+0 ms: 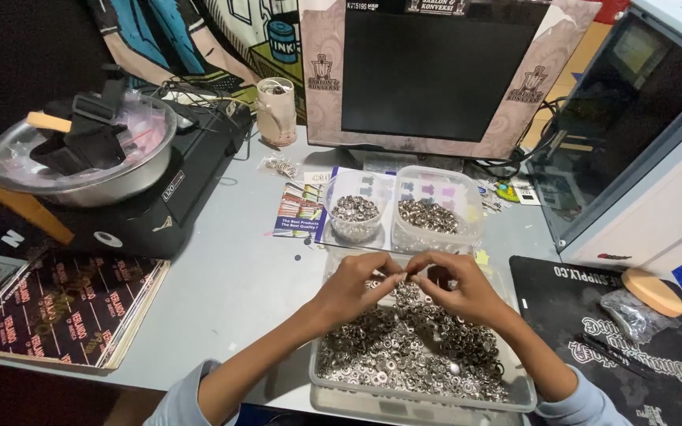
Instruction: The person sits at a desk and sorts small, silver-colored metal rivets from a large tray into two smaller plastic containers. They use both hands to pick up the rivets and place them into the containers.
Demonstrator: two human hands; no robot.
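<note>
Your left hand (354, 285) and right hand (458, 285) meet fingertip to fingertip, each grip pinching a small metal ring (406, 277). You hold it right over the clear tray of rings (412, 344), so drops fall back in; sorted tubs (355, 214) wait at twelve o'clock.

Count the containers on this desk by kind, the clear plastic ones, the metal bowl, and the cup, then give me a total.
Clear plastic containers holding small metal rings: 3 (large tray under the hands, round tub, rectangular tub)
Metal bowl: 1
Pale cup by the monitor: 1
Total: 5
</note>
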